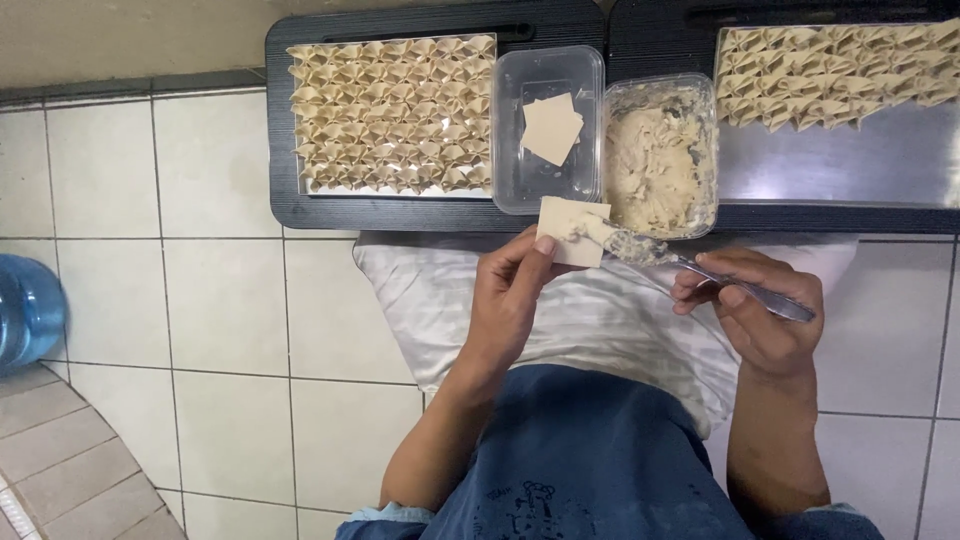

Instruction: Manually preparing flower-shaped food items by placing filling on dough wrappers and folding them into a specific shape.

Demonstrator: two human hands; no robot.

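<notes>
The square dough wrapper (573, 231) was in the left hand (510, 300), just in front of the two plastic containers. The thumb and the fingers of this hand were closed on its lower left part, so the sheet stood out flat above them. On the right edge of the wrapper lay a small lump of pale filling, and the tip of a metal spoon (700, 273) touched it there. The right hand (760, 315) held the handle of the spoon, with the fingers narrow and curled around it and the thumb on top.

Just behind the wrapper stood a clear plastic container (548, 130) with a few more square wrappers in it. Beside it, touching on the right, was a second clear container (660, 155) full of the same pale filling. Both containers rested over the place where two black trays met. The left tray (285, 120) carried many folded dumplings in close rows, covering nearly all of it. The right tray (850, 170) had folded dumplings only along its far part, and its near part showed bare metal.

Under the hands was a white cloth (600, 320) over the lap, and below it blue clothing. The floor was of pale tiles (220, 300), and at the left edge a blue water bottle (28, 310) was partly visible.
</notes>
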